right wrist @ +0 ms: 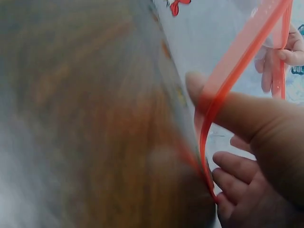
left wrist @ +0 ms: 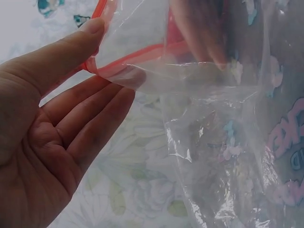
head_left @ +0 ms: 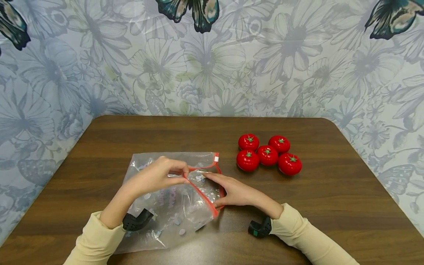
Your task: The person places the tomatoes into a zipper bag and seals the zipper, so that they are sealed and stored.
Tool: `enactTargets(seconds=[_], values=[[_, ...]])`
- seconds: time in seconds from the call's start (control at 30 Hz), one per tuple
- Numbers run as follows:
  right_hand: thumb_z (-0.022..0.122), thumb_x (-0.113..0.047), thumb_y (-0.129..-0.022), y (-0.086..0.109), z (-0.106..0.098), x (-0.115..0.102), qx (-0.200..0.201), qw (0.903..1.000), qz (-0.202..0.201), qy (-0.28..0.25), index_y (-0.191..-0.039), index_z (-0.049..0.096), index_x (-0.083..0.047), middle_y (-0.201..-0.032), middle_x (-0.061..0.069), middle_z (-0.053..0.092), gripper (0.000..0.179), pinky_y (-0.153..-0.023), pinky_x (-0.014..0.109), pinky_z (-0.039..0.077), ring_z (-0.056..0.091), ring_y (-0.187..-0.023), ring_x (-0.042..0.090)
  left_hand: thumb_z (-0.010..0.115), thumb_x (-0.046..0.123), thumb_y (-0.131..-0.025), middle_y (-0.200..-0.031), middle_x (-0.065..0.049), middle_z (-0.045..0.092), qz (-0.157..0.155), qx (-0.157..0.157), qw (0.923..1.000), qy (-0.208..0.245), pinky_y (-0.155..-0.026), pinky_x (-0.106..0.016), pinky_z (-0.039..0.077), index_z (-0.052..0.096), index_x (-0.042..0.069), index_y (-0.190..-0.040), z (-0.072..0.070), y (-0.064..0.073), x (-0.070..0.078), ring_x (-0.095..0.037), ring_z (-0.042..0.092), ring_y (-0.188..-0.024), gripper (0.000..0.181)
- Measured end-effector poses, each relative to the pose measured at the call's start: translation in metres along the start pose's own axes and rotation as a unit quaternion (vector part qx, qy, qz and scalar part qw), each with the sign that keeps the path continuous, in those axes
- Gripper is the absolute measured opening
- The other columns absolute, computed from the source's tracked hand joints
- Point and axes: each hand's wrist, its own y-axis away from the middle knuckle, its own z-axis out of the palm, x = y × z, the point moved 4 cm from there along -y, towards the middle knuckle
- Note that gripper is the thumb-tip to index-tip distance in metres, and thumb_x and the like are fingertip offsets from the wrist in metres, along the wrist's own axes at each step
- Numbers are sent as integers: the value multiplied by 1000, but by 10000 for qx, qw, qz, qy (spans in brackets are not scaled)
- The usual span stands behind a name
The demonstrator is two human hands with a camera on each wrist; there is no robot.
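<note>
A clear zip bag (head_left: 175, 209) with printed patches lies on the table, its red-edged mouth (head_left: 202, 194) facing right and held apart. My left hand (head_left: 160, 175) pinches the upper layer's red edge between thumb and fingers; the left wrist view shows the other fingers (left wrist: 97, 123) extended below the film. Reaching into the mouth from the right, my right hand (head_left: 235, 190) has its fingers and thumb spread. In the right wrist view its thumb (right wrist: 247, 114) lies behind the red strip (right wrist: 223, 90). A white slider (head_left: 216, 159) sits at the bag's far corner.
Several red tomatoes (head_left: 268, 155) with green stems sit grouped on the brown wooden table (head_left: 331, 191), right of the bag and beyond my right hand. A flower-patterned wall covering (head_left: 212, 73) rises behind the table's far edge. Black wrist devices (head_left: 137, 220) are worn on both arms.
</note>
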Motion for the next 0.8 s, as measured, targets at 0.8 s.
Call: enactTargets(seconds=[0.8], values=[[77,-27,-79,41,-51,0,739,9966,-121,-330,-143,39,-16,-141,-4,42,75,-101,38,34,37,-127,14,71,12,-84,-74,16,60,-48,-82,9998,171,-54,-25,46,60,18,-80,10,-4,1,-4,53,-62,14]])
